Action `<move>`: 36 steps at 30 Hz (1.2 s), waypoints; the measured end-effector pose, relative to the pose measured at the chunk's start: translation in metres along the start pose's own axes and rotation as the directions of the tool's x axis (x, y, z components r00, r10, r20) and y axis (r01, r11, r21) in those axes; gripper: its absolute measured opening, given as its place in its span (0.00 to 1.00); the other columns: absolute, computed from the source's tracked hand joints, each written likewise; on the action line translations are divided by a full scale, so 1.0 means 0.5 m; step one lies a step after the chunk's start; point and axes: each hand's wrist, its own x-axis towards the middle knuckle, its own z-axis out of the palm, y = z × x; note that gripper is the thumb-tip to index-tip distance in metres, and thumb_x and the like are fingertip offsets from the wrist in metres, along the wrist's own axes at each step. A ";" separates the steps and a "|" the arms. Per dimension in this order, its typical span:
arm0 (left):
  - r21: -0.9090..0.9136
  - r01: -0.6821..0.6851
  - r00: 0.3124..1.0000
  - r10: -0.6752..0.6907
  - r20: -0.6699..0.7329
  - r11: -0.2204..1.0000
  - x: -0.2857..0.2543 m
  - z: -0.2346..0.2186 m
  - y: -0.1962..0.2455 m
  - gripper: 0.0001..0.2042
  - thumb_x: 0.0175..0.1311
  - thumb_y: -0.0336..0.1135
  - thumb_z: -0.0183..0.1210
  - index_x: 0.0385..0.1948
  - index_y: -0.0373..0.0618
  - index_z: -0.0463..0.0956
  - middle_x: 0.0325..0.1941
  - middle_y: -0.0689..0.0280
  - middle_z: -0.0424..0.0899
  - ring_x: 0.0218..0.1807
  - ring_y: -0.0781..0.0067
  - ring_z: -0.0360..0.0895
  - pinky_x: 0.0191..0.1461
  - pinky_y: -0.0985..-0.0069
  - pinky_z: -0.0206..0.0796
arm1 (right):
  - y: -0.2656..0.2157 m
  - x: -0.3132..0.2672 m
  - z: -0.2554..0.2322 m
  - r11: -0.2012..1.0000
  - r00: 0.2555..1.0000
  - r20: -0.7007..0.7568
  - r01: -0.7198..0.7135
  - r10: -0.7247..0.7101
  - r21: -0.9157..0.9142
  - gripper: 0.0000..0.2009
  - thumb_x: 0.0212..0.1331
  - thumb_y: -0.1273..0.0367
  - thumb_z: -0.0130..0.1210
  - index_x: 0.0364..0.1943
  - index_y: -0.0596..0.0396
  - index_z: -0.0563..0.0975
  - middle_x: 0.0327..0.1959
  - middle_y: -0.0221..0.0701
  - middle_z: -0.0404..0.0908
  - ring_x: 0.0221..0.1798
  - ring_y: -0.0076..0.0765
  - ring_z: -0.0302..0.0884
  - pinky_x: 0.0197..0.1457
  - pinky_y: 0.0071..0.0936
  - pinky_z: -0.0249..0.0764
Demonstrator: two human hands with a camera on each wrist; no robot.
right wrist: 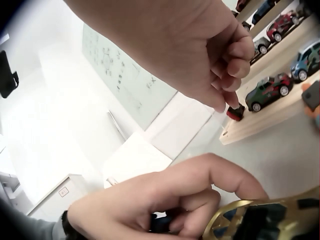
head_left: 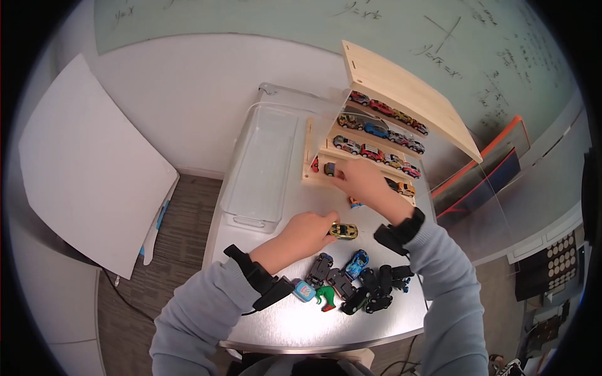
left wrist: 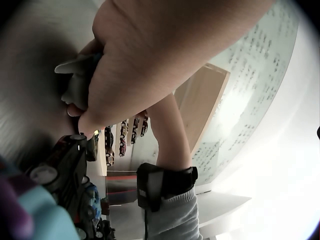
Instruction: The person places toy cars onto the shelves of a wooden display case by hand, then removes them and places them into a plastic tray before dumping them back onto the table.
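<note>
My left hand (head_left: 306, 233) pinches a gold toy car (head_left: 345, 231) between thumb and finger, over the table in front of the shelf. Under that hand, a grey toy with a fin-like tip (left wrist: 76, 80) shows among the curled fingers. My right hand (head_left: 362, 183) reaches to the lowest row of the wooden display shelf (head_left: 307, 156), its fingers bent. In the right wrist view the fingertips overlap a small red-and-black car (right wrist: 235, 113) at the row's end; I cannot tell whether they grip it. Beside it stands a dark green car (right wrist: 269, 92).
Several toy cars fill the upper rows under a raised wooden lid (head_left: 407, 100). A clear plastic bin (head_left: 251, 216) stands left of the shelf. Near the table's front lie black cars (head_left: 376, 288), a blue car (head_left: 357, 264), a green dinosaur toy (head_left: 325, 296) and a light-blue block (head_left: 304, 290).
</note>
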 end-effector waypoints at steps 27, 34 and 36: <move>-0.005 -0.022 1.000 0.022 -0.012 1.000 0.002 0.000 -0.001 0.16 0.55 0.38 0.62 0.43 0.50 0.68 0.25 0.59 0.79 0.32 0.52 0.77 0.35 0.58 0.67 | 0.066 -0.012 -0.047 0.970 0.996 0.056 -0.079 0.068 0.228 0.14 0.47 0.66 0.64 0.30 0.59 0.72 0.28 0.40 0.80 0.34 0.46 0.79 0.37 0.35 0.73; -0.009 -0.026 0.999 0.026 -0.035 1.000 0.002 0.004 -0.006 0.15 0.55 0.37 0.62 0.43 0.50 0.69 0.24 0.60 0.79 0.31 0.53 0.77 0.35 0.59 0.67 | 0.023 0.121 -0.031 0.991 0.968 -0.240 -0.036 0.066 0.126 0.13 0.48 0.67 0.61 0.33 0.60 0.72 0.27 0.41 0.79 0.33 0.48 0.78 0.37 0.39 0.73; -0.013 -0.033 0.999 0.032 -0.039 0.999 0.002 0.007 -0.007 0.16 0.55 0.38 0.62 0.43 0.50 0.69 0.24 0.59 0.78 0.31 0.53 0.77 0.35 0.59 0.67 | 0.029 0.147 0.011 0.995 0.948 -0.317 0.001 0.030 0.097 0.12 0.48 0.68 0.61 0.34 0.59 0.72 0.26 0.41 0.78 0.30 0.50 0.78 0.35 0.40 0.73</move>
